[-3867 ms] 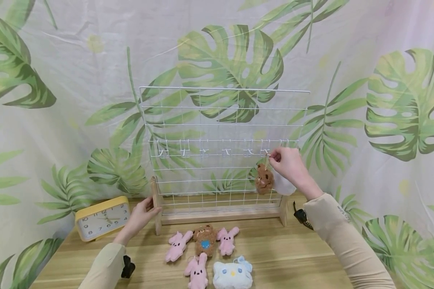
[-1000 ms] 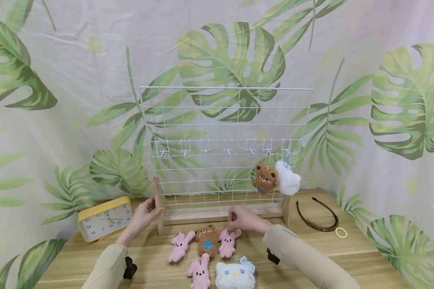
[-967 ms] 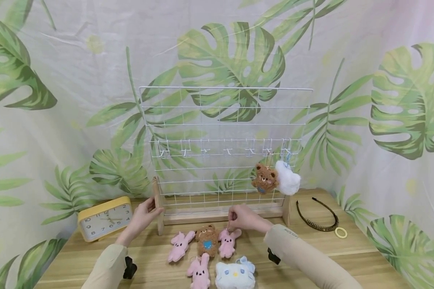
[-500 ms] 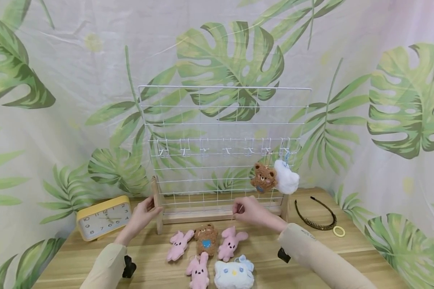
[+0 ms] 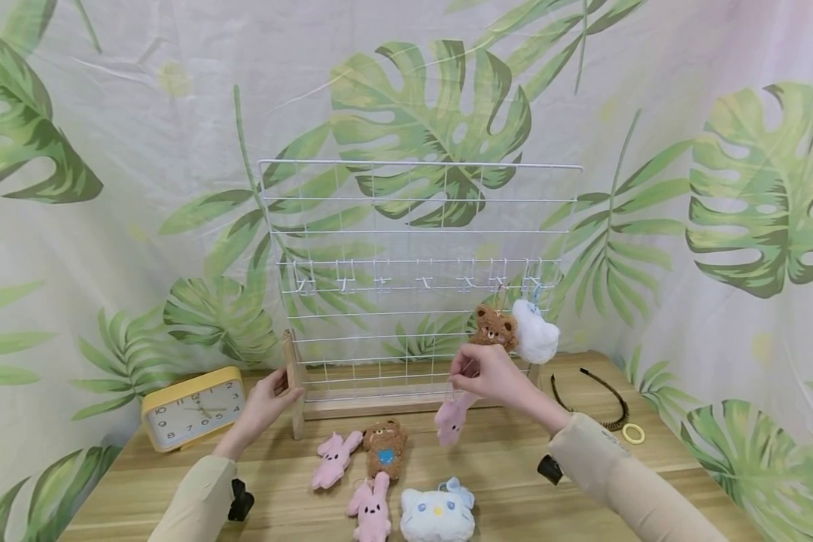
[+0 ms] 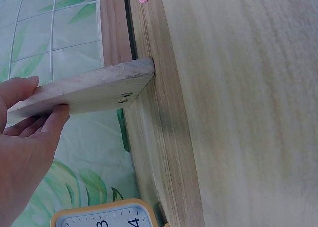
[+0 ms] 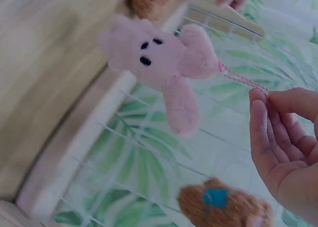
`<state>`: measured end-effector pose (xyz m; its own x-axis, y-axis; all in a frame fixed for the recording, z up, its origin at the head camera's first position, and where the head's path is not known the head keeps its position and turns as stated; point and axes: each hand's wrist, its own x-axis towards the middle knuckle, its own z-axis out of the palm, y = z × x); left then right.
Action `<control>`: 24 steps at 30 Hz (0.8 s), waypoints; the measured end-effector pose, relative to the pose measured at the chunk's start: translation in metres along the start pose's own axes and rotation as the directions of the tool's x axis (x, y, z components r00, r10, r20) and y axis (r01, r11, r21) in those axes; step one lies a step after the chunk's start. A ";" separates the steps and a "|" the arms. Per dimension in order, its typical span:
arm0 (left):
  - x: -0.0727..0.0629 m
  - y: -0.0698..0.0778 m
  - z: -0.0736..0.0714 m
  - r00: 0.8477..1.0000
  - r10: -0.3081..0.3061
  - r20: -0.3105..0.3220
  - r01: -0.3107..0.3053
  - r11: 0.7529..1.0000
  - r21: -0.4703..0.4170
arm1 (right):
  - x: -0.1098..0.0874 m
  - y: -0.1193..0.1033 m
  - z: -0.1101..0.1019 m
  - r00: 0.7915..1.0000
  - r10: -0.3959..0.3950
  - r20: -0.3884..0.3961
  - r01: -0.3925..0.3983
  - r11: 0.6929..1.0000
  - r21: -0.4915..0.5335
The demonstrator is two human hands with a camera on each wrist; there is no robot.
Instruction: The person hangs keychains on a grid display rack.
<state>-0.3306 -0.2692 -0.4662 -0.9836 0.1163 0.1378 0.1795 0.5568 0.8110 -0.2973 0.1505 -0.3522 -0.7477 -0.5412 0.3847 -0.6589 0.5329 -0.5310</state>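
My right hand [image 5: 491,374] pinches the pink cord loop [image 7: 243,80] of a plush bunny [image 7: 149,53] between thumb and fingertips. The bunny hangs from it, above the table and in front of the rack's base. My left hand [image 6: 32,137] grips the wooden side post [image 6: 89,85] of the white wire grid rack [image 5: 373,233], thumb on one face and fingers on the other. A row of white hooks [image 5: 423,283] crosses the grid. A brown plush bear [image 5: 493,327] and a white plush [image 5: 535,331] hang on its right-hand hooks; the right hand partly covers the bear.
On the table [image 5: 535,482] lie two pink bunnies, one left [image 5: 335,459] and one nearer [image 5: 370,508], a brown bear [image 5: 385,449] and a white-and-blue plush [image 5: 437,513]. A yellow clock [image 5: 193,410] stands left. A black headband [image 5: 606,395] and yellow ring [image 5: 633,433] lie right.
The brown bear went onto a hook and my right hand left it. That hand then took a pink bunny's cord and raised the bunny up and rightward. My left hand stayed on the post.
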 end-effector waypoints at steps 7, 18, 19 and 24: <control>0.000 0.000 0.000 1.000 0.002 -0.006 -0.002 1.000 -0.001 | 0.008 -0.012 -0.032 0.991 0.018 -0.130 -0.010 0.998 0.067; 0.000 0.000 0.000 1.000 0.005 -0.008 -0.005 1.000 0.001 | 0.030 -0.035 -0.078 0.961 0.042 -0.274 -0.052 0.998 -0.031; 0.001 0.000 0.000 1.000 0.006 -0.008 -0.006 1.000 0.002 | 0.033 -0.036 -0.080 0.957 0.030 -0.289 -0.047 0.998 -0.051; -0.001 0.001 0.000 1.000 -0.001 -0.003 0.001 1.000 0.000 | 0.046 -0.038 -0.089 0.942 -0.031 -0.333 -0.017 0.990 -0.139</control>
<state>-0.3300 -0.2690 -0.4657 -0.9838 0.1136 0.1388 0.1788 0.5567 0.8113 -0.3142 0.1630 -0.2473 -0.7119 -0.3094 0.6304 -0.6510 0.6274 -0.4272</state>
